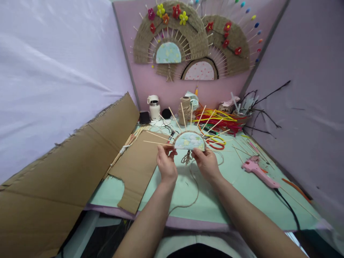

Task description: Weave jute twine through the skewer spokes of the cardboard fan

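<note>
Between both hands, raised over the table, is a half-round fan craft covered in pale blue floral fabric. Thin wooden sticks fan out from its curved edge, and a twine tassel hangs from the middle of its straight lower side. My left hand grips the left lower corner, fingers closed near the lowest stick. At the right lower corner, my right hand pinches the edge between thumb and fingers. A length of twine trails over the table below.
Cut cardboard and a bundle of sticks lie left. A pink glue gun with a cord rests right. Behind are a twine spool, a white bottle and coloured pipe cleaners. Finished fans hang on the back wall.
</note>
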Demonstrator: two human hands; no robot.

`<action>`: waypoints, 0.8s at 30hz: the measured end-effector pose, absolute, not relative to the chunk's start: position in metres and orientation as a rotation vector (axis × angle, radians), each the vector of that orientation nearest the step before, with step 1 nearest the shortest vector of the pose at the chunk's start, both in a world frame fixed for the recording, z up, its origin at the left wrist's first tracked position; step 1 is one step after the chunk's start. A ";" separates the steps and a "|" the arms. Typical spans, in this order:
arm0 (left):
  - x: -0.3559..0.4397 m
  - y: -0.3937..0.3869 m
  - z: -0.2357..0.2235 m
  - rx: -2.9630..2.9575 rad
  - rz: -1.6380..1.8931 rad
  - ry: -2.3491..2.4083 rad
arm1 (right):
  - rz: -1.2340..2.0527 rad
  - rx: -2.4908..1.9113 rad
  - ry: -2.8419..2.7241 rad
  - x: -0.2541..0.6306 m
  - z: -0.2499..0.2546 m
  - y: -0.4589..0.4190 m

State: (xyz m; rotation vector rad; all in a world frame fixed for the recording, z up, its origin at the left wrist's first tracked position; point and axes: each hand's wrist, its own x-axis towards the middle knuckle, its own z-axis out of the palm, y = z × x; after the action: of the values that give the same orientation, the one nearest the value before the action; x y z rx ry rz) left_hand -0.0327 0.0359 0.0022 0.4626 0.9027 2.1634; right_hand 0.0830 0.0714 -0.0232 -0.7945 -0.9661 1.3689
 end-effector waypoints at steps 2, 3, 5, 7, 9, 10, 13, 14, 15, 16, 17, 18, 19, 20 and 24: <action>-0.032 0.034 0.004 0.472 2.136 0.875 | 1.414 -0.793 -0.916 0.084 -0.021 0.072; -0.032 0.033 0.005 0.486 2.121 0.871 | 1.428 -0.784 -0.901 0.084 -0.020 0.072; -0.031 0.032 0.005 0.510 2.098 0.879 | 1.434 -0.764 -0.895 0.084 -0.017 0.072; -0.031 0.033 0.004 0.529 2.082 0.908 | 1.428 -0.756 -0.901 0.084 -0.017 0.072; -0.031 0.034 0.002 0.540 2.072 0.947 | 1.417 -0.771 -0.914 0.085 -0.018 0.073; -0.031 0.035 0.001 0.547 2.069 0.963 | 1.403 -0.785 -0.929 0.085 -0.020 0.073; -0.033 0.037 0.000 0.554 2.070 0.969 | 1.330 -0.816 -1.008 0.088 -0.025 0.075; -0.033 0.037 0.000 0.548 2.075 0.960 | 1.306 -0.813 -1.034 0.088 -0.027 0.076; -0.033 0.038 0.000 0.539 2.082 0.950 | 1.288 -0.804 -1.055 0.089 -0.028 0.076; -0.033 0.038 0.000 0.529 2.089 0.941 | 1.277 -0.794 -1.071 0.088 -0.028 0.075; -0.033 0.038 0.000 0.522 2.096 0.935 | 1.270 -0.783 -1.082 0.088 -0.028 0.075; -0.033 0.038 0.000 0.518 2.101 0.933 | 1.265 -0.774 -1.092 0.087 -0.027 0.073; -0.033 0.039 0.000 0.516 2.107 0.936 | 1.260 -0.768 -1.103 0.087 -0.025 0.071; -0.033 0.039 -0.001 0.516 2.113 0.943 | 1.255 -0.769 -1.115 0.086 -0.023 0.069; -0.034 0.039 -0.002 0.508 2.136 0.983 | 1.226 -0.808 -1.148 0.083 -0.015 0.062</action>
State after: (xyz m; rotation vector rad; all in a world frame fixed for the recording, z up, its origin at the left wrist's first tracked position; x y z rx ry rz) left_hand -0.0337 0.0395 -0.0021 0.5079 0.9832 2.1362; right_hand 0.0826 0.0620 -0.0154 -0.8080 -1.1477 1.2262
